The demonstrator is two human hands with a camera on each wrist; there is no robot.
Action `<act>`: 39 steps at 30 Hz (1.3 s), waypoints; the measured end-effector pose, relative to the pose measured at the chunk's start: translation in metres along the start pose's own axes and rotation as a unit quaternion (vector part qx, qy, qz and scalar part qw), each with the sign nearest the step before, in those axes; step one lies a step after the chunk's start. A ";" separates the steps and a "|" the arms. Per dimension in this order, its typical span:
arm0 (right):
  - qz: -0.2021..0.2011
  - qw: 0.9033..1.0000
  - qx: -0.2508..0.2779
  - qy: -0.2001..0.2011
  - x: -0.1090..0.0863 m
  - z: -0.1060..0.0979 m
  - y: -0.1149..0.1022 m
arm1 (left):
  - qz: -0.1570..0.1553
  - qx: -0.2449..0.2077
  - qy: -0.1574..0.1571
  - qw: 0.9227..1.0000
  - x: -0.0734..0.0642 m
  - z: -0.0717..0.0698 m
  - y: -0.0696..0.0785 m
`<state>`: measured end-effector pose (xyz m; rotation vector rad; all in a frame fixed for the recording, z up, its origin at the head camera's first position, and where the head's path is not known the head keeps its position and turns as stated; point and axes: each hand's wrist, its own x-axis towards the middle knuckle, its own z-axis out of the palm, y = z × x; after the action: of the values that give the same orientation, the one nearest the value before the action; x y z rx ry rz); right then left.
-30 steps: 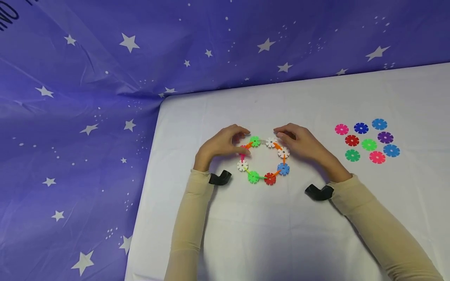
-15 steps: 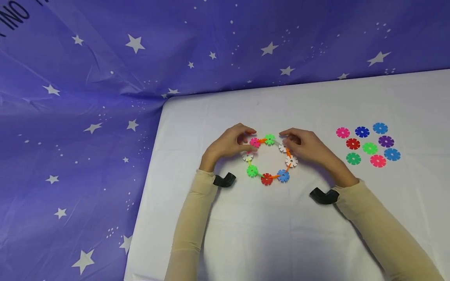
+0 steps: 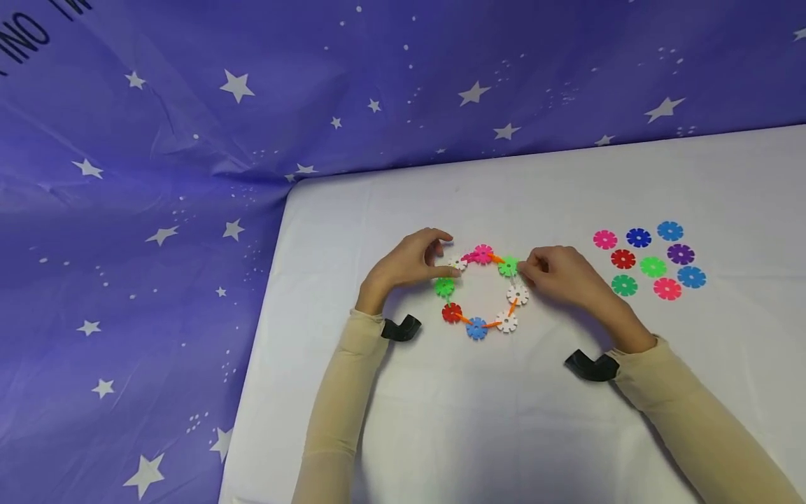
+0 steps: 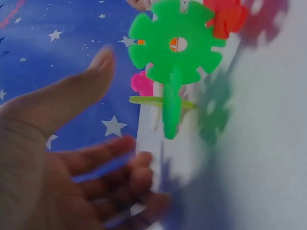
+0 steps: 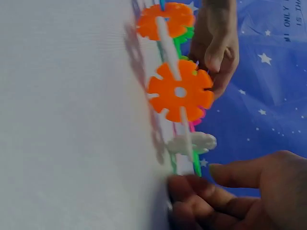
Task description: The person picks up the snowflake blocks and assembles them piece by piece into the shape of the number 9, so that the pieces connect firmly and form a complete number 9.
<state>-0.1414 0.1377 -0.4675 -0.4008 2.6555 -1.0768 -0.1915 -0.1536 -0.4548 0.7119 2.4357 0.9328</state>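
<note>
A ring of interlocking notched plastic discs stands on the table, with several colours linked edge to edge, among them a pink disc point(image 3: 483, 253), a red disc point(image 3: 451, 313) and a blue disc point(image 3: 476, 328). At its right side my right hand point(image 3: 560, 274) pinches the edge of a light green disc point(image 3: 508, 267); the fingers partly hide the contact in the right wrist view. My left hand point(image 3: 406, 262) is around the ring's left side, thumb and fingers spread apart, near a white disc point(image 3: 457, 264). In the left wrist view a green disc point(image 4: 177, 43) stands beyond the thumb.
Several loose notched discs lie flat at the right, including a purple disc point(image 3: 681, 253) and a dark blue disc point(image 3: 639, 238). The white tablecloth point(image 3: 453, 420) meets a purple star-printed sheet point(image 3: 189, 175) at the back and left.
The ring has turned clockwise: the pink and light green discs have shifted right. My right hand has moved right and toward me with the turn, while the left hand stays near the left side.
</note>
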 end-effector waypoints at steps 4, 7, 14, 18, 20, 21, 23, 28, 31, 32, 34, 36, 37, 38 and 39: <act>-0.017 1.000 0.017 0.014 -0.002 0.003 0.001 | -0.008 0.008 -0.033 0.999 0.003 0.006 0.004; -0.024 1.000 0.018 0.006 -0.004 0.003 0.002 | 0.031 0.009 -0.010 0.999 0.008 0.013 0.006; 0.006 1.000 -0.011 0.000 -0.015 -0.004 0.006 | 0.056 0.014 0.038 0.998 0.018 0.025 0.014; -0.016 1.000 -0.004 -0.011 -0.017 -0.004 0.010 | 0.044 0.053 0.032 0.997 0.023 0.031 0.020; -0.032 0.999 0.002 -0.022 -0.018 -0.003 0.012 | 0.048 0.076 0.027 0.996 0.027 0.032 0.022; -0.042 0.999 0.005 -0.027 -0.018 -0.003 0.013 | 0.054 0.082 0.026 0.995 0.028 0.032 0.023; -0.057 0.998 0.008 -0.039 -0.018 -0.003 0.014 | 0.065 0.089 0.021 0.994 0.031 0.030 0.025; -0.075 0.997 0.008 -0.026 -0.016 -0.018 0.022 | 0.034 0.093 0.017 0.995 0.029 0.022 0.027; -0.072 0.997 -0.003 0.037 -0.015 -0.038 0.034 | 0.004 0.113 0.016 0.993 0.025 0.020 0.029; -0.067 0.996 -0.007 0.064 -0.015 -0.045 0.040 | 0.003 0.122 0.014 0.992 0.025 0.020 0.030; -0.051 0.992 -0.021 0.115 -0.016 -0.056 0.053 | 0.011 0.136 0.009 0.991 0.027 0.022 0.031; -0.021 0.988 -0.037 0.145 -0.017 -0.064 0.064 | 0.024 0.141 0.002 0.990 0.032 0.024 0.032; -0.005 0.988 -0.042 0.149 -0.017 -0.066 0.069 | 0.030 0.142 -0.001 0.989 0.034 0.025 0.032; 0.014 0.988 -0.045 0.146 -0.017 -0.067 0.073 | 0.035 0.141 -0.005 0.989 0.036 0.026 0.032; 0.031 0.988 -0.049 0.141 -0.017 -0.068 0.076 | 0.038 0.139 -0.009 0.989 0.038 0.026 0.032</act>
<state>-0.1600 0.2391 -0.4723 -0.1943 2.9546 -1.0554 -0.1967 -0.0976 -0.4584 0.9095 2.5668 0.6140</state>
